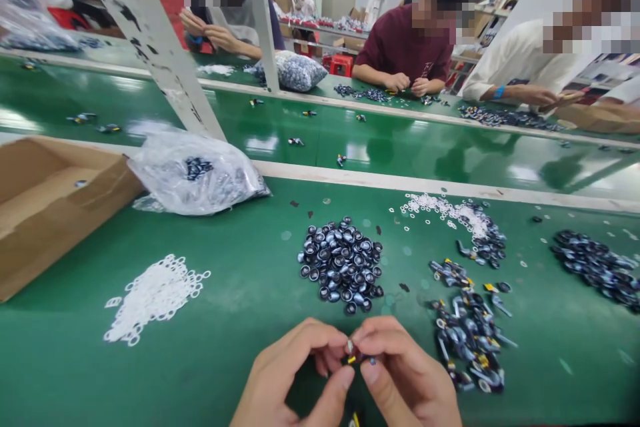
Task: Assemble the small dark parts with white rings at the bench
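Note:
My left hand (295,373) and my right hand (413,377) meet at the near edge, fingertips closed around a small dark part with a yellow piece (351,359). Its exact kind is too small and covered to tell. Just beyond my fingers lies a pile of dark blue, cup-shaped pieces (343,260). To the right of my right hand is a heap of dark stemmed parts with yellow bits (470,333). White flat rings (155,297) are heaped at the left, and more white rings (425,203) lie at the upper right among dark pieces.
A cardboard box (65,220) stands at the left beside a clear plastic bag (200,173) of dark parts. Another dark pile (597,267) lies far right. Beyond a pale rail (350,177), a green belt (400,140) carries scattered parts. Several people work across it.

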Tool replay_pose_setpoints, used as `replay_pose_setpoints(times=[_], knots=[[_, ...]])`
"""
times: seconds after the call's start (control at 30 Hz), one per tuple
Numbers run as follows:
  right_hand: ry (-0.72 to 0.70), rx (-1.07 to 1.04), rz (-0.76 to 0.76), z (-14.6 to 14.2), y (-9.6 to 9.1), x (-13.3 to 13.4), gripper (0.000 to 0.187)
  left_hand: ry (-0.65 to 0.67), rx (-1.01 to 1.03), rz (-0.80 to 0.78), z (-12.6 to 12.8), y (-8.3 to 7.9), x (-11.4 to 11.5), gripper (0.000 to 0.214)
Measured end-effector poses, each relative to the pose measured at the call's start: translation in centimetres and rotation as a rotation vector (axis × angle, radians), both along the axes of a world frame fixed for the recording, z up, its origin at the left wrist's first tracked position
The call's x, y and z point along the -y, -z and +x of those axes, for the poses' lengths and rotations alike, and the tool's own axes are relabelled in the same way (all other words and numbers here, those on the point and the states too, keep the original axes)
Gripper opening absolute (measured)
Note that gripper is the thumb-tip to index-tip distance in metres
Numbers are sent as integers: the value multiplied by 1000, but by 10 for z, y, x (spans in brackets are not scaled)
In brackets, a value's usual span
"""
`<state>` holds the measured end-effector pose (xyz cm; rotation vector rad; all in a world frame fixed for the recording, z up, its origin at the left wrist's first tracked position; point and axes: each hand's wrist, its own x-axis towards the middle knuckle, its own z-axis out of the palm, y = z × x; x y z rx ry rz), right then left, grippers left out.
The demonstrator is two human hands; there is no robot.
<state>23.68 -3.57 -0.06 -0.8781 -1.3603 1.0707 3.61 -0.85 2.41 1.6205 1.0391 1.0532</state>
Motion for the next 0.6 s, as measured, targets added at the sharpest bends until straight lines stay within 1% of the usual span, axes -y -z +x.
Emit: replay_pose_setpoints(times=[0.07, 0.27, 0.43, 0.53, 0.6], knots=[[1, -14, -8, -2, -1, -1, 25, -23, -2, -26, 1, 1, 1, 13], [42, -83, -9, -14, -10, -4, 15, 11, -23, -79, -1, 3, -1, 11], [58, -55, -108, -20, -6, 4, 18, -36, 4, -77, -1, 2, 0, 13], [166, -12, -137, -25, -3, 8, 18, -52, 11, -71, -2, 1, 2, 12], [233, 97, -94, -26, -3, 9, 25, -37, 5, -74, -3, 1, 2, 11]])
